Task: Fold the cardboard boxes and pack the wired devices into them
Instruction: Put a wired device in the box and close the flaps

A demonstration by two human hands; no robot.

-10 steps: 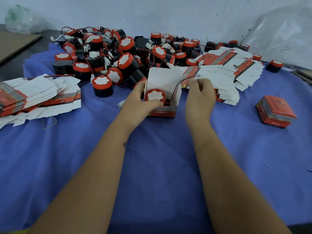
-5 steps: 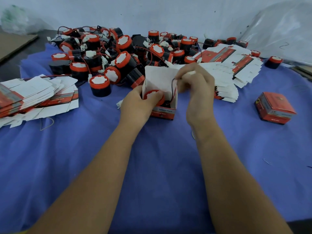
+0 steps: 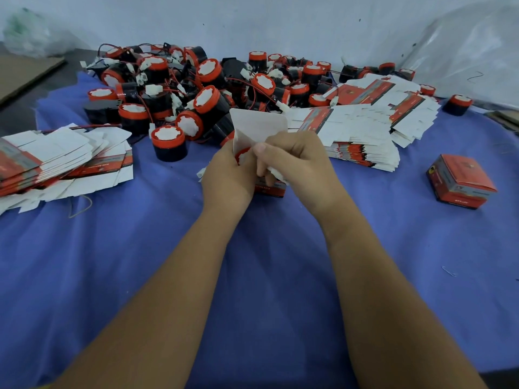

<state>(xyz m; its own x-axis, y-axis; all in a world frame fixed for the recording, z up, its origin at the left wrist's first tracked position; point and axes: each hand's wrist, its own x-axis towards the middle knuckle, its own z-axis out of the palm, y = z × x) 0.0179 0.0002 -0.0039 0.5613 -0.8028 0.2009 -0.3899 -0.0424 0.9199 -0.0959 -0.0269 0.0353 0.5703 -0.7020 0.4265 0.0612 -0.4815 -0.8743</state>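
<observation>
Open box stands on blue cloth, white lid flap upright, just in front of the device pile. Left hand grips the box's left side, fingers curled round it; a red-capped device sits inside. Right hand closed, pinching something white over the box mouth. Flat box stacks left and right of the box; finished box far right.

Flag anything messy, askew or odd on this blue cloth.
Nothing is damaged. The red-capped black wired devices lie in a tangled heap, many tipped over. The flat cardboard box blanks are fanned out unevenly. One black device sits alone at the far right.
</observation>
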